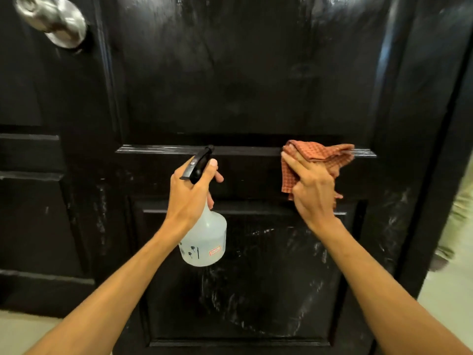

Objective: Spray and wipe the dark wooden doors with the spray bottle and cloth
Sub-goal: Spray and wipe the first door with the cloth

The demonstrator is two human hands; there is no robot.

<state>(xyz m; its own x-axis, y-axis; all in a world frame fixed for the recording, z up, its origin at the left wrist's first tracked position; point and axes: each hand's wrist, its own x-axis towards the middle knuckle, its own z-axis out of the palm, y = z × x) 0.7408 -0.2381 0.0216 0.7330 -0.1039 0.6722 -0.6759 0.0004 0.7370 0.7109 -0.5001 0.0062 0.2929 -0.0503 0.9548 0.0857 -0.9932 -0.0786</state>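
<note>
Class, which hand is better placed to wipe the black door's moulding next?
Likely the right hand: it holds the orange checked cloth against the door moulding; the left hand grips the translucent spray bottle.

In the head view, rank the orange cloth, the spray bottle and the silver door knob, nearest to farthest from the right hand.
1. orange cloth, gripped in the right hand
2. spray bottle, centre, in the left hand
3. silver door knob, far upper left
</note>
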